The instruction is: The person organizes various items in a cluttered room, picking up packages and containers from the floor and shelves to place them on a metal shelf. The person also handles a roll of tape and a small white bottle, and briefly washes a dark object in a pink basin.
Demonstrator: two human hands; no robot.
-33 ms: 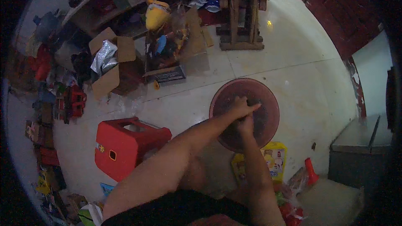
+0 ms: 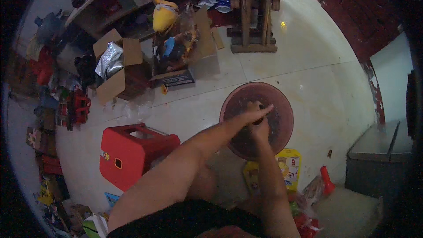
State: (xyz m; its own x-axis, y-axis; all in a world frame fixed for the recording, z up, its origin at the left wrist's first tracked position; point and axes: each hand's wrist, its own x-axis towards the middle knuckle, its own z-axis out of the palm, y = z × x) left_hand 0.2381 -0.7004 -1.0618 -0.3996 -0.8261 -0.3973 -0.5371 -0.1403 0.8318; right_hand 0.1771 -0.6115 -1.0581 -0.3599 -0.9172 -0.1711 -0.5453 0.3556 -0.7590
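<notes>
A round reddish-brown basin point(image 2: 286, 125) stands on the floor in front of me, its inside dark. Both hands are over it, pressed together. My left hand point(image 2: 253, 112) lies across the top, thumb pointing right and fingers curled. Just beneath, my right hand point(image 2: 260, 129) comes up from below and closes against the left. A small dark thing shows between them, too dim and covered to name. What lies in the bottom of the basin cannot be made out.
A red plastic stool point(image 2: 123, 156) stands left of my arm. Behind are an open cardboard box point(image 2: 116, 86) and another box point(image 2: 174, 78) with a yellow plush toy point(image 2: 165, 18). A wooden stand point(image 2: 254, 20) is at the back. A yellow package point(image 2: 288, 167) sits beside the basin.
My hands have shifted slightly against each other over the basin; the left thumb sits a little higher and more of the dark gap between them shows.
</notes>
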